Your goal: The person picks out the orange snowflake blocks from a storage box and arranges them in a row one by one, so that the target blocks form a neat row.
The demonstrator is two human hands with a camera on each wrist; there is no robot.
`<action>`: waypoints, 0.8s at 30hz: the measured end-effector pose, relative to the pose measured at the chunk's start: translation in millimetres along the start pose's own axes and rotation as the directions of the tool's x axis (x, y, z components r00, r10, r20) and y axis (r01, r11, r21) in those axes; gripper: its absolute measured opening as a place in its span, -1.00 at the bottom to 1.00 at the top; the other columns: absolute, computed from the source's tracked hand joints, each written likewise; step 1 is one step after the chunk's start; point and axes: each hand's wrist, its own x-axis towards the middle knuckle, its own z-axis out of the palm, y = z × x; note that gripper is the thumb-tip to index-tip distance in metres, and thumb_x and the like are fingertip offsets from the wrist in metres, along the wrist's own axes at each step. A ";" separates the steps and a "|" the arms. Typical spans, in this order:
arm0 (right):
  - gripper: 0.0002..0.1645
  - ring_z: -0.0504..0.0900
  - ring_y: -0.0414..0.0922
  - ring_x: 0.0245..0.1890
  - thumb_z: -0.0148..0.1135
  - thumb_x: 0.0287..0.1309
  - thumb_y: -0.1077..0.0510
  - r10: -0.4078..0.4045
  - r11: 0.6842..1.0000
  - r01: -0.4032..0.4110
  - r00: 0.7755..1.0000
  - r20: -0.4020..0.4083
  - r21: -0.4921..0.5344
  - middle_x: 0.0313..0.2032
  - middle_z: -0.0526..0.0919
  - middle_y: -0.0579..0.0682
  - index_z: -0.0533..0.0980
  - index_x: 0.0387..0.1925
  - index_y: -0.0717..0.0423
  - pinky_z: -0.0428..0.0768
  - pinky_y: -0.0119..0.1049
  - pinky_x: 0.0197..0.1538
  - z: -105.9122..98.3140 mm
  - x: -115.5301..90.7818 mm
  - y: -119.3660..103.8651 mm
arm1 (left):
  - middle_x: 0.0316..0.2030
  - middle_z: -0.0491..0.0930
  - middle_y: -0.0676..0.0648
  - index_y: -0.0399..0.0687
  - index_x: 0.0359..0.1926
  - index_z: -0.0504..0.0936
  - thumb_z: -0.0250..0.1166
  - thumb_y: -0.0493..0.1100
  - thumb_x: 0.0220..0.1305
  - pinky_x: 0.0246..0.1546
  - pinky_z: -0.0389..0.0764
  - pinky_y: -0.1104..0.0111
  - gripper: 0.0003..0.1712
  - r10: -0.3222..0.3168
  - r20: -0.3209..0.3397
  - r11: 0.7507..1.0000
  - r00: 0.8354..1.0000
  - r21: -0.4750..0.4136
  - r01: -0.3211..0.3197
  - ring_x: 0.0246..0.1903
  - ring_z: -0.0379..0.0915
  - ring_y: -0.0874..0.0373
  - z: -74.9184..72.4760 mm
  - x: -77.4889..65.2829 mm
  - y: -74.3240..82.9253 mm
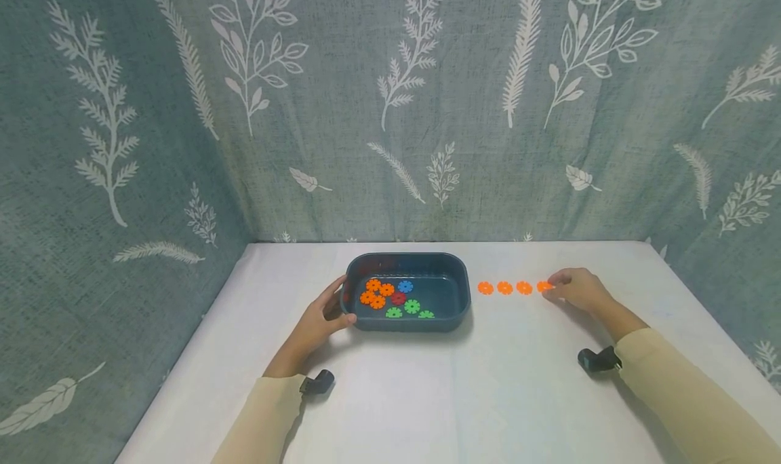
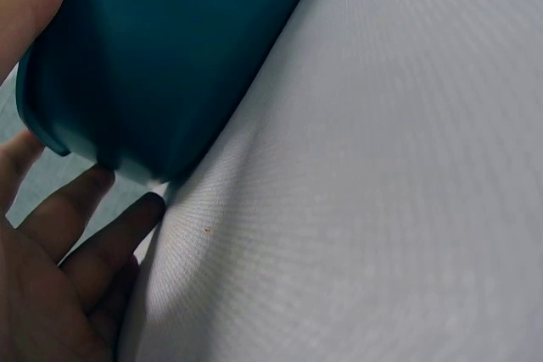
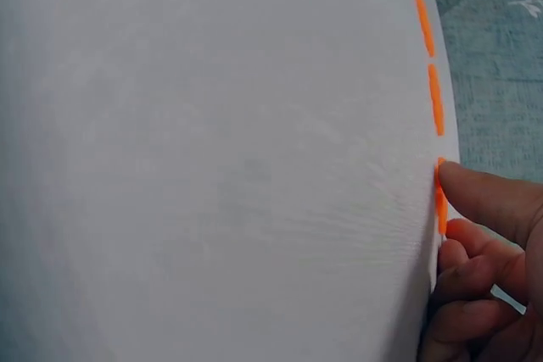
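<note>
A dark teal plastic tray (image 1: 409, 325) stands on the table. My left hand (image 1: 320, 325) holds its left end, the thumb at the front corner and the fingers against the end wall, as the left wrist view also shows. To the right of the tray, notched orange flower-shaped discs lie flat in a row. At the row's right end my right hand (image 1: 579, 290) pinches an orange disc (image 3: 441, 201) by its edge, thumb and forefinger on it, at the table surface. Three more orange discs (image 1: 504, 288) lie between it and the tray.
Inside the tray are several orange discs (image 1: 377, 302) at the left, a blue disc (image 1: 405, 286), a red disc (image 1: 398, 298) and three green discs (image 1: 411, 306). A white cloth covers the table (image 1: 390, 396). Patterned grey-green curtains (image 1: 342, 111) hang behind it and at both sides.
</note>
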 end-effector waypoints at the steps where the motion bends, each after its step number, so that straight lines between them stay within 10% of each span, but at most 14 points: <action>1: -0.38 0.38 0.33 0.15 0.36 0.14 0.00 -0.008 1.000 0.008 1.000 0.001 0.004 0.14 0.44 0.39 0.47 0.10 0.34 0.42 0.23 0.13 -0.1 0.4 -0.1 | 0.41 0.20 -0.18 0.32 0.49 0.13 0.46 0.00 0.13 0.33 0.13 -0.10 -0.02 0.004 -0.004 1.000 1.000 0.004 -0.004 0.37 0.14 -0.12 0.0 -0.4 -1.0; 24: -0.52 0.56 0.15 -0.09 0.30 0.19 0.08 -0.210 0.976 0.210 0.978 -0.015 0.053 -0.05 0.60 0.29 0.54 0.05 0.32 0.61 -0.03 -0.07 -4.6 -13.7 -51.9 | 0.41 0.19 -0.18 0.38 0.48 0.13 0.46 0.04 0.12 0.32 0.14 -0.11 -0.02 -0.015 -0.004 1.000 1.000 -0.003 0.015 0.37 0.12 -0.13 0.0 -1.4 2.0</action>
